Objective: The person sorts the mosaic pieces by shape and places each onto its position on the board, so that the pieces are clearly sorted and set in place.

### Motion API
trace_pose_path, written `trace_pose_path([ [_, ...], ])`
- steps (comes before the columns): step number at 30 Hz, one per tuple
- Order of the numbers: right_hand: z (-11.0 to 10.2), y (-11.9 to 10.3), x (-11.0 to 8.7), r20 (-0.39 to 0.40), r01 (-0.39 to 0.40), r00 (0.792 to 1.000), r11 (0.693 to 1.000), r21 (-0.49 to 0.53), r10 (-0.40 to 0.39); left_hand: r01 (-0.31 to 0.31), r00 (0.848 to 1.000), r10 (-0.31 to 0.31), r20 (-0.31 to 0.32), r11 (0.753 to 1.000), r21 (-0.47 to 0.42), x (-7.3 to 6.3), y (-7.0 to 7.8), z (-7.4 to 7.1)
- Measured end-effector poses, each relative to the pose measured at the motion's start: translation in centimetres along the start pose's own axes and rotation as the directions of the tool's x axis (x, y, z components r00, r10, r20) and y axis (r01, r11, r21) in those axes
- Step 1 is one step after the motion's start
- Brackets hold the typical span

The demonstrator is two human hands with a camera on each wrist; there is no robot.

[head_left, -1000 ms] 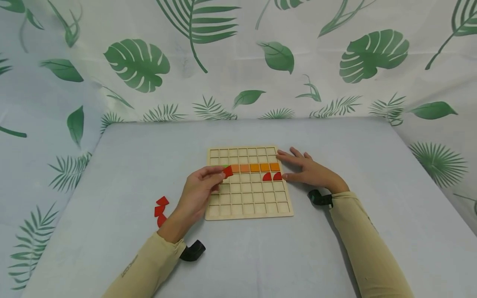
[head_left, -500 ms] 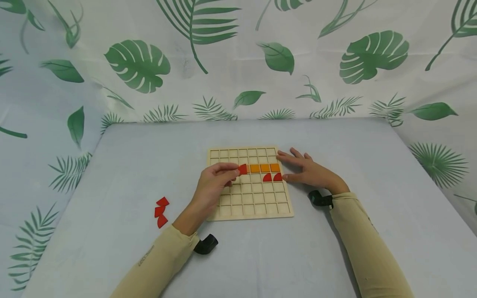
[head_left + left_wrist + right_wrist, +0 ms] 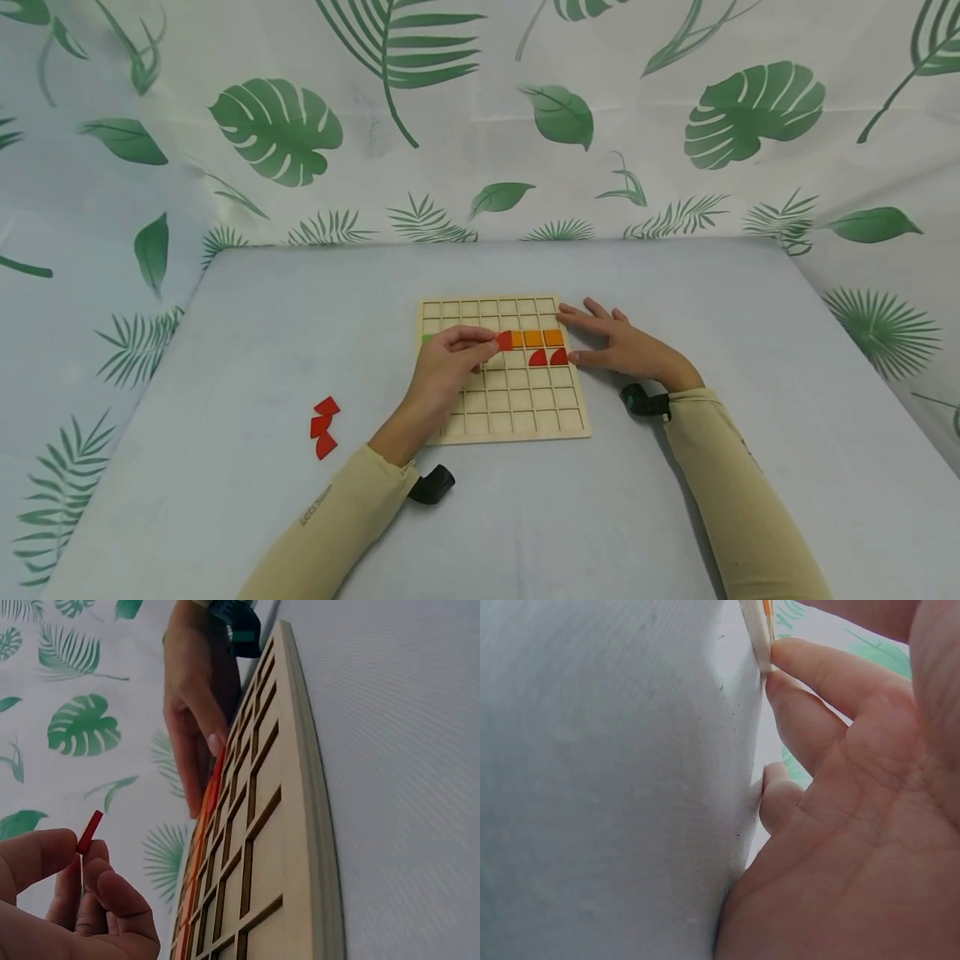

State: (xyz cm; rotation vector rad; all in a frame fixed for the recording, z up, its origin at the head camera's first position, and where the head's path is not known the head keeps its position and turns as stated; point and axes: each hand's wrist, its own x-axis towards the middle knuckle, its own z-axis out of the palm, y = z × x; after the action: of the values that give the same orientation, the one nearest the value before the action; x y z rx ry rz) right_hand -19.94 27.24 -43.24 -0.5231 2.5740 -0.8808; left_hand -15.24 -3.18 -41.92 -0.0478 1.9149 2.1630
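Between thumb and fingertips, my left hand [image 3: 452,367] pinches a red quarter-circle tile [image 3: 506,341]; the left wrist view shows the tile [image 3: 90,832] edge-on, raised off the board. Beneath that hand lies a pale wooden grid board [image 3: 501,423] with square recesses. Orange square tiles [image 3: 533,338] fill the right end of one row, and a bit of a green tile [image 3: 427,339] shows at its left end. Two red quarter-circle tiles [image 3: 538,358] sit one row nearer, at the right. My right hand [image 3: 618,340] rests at the board's right edge, fingers spread and fingertips touching it.
Several loose red tiles [image 3: 326,427] lie in a small cluster on the white tabletop [image 3: 247,350], left of the board. A leaf-printed cloth [image 3: 450,125] hangs behind the table. A black wrist device [image 3: 432,485] sits at each sleeve cuff.
My left hand has moved right across the board with the red tile, from the row's left part to near the orange squares. My right hand has stayed at the board's edge.
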Motion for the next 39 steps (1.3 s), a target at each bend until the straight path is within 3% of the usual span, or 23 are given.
trace_pose_path([
  [12, 0.0, -0.2, -0.2, -0.008, -0.006, 1.000, 1.000, 0.000, 0.006, 0.055, 0.998, -0.055, 0.003, 0.996, -0.066, 1.4, -0.3, 0.8],
  [18, 0.1, -0.3, -0.2, -0.007, -0.014, 1.000, 1.000, -0.002, 0.014, 0.066, 0.998, -0.066, -0.011, 0.998, 0.020, 2.0, -1.0, 1.1],
  [24, 0.1, -0.2, -0.1, -0.007, -0.010, 1.000, 1.000, -0.007, 0.010, 0.025, 1.000, -0.024, -0.008, 0.991, 0.135, 2.2, -1.2, 1.4],
  [27, 0.1, -0.1, -0.1, -0.007, -0.006, 1.000, 1.000, -0.009, 0.006, -0.014, 1.000, 0.017, -0.010, 0.970, 0.241, 2.2, -1.2, 1.6],
  [32, 0.1, -0.2, -0.1, -0.007, -0.003, 1.000, 1.000, -0.009, 0.003, -0.065, 0.997, 0.075, -0.010, 0.913, 0.403, 2.0, -1.0, 2.0],
  [39, 0.0, -0.3, 0.0, -0.011, 0.011, 1.000, 1.000, -0.010, -0.011, -0.140, 0.989, 0.144, 0.030, 0.853, 0.503, 1.9, -1.0, 2.4],
])
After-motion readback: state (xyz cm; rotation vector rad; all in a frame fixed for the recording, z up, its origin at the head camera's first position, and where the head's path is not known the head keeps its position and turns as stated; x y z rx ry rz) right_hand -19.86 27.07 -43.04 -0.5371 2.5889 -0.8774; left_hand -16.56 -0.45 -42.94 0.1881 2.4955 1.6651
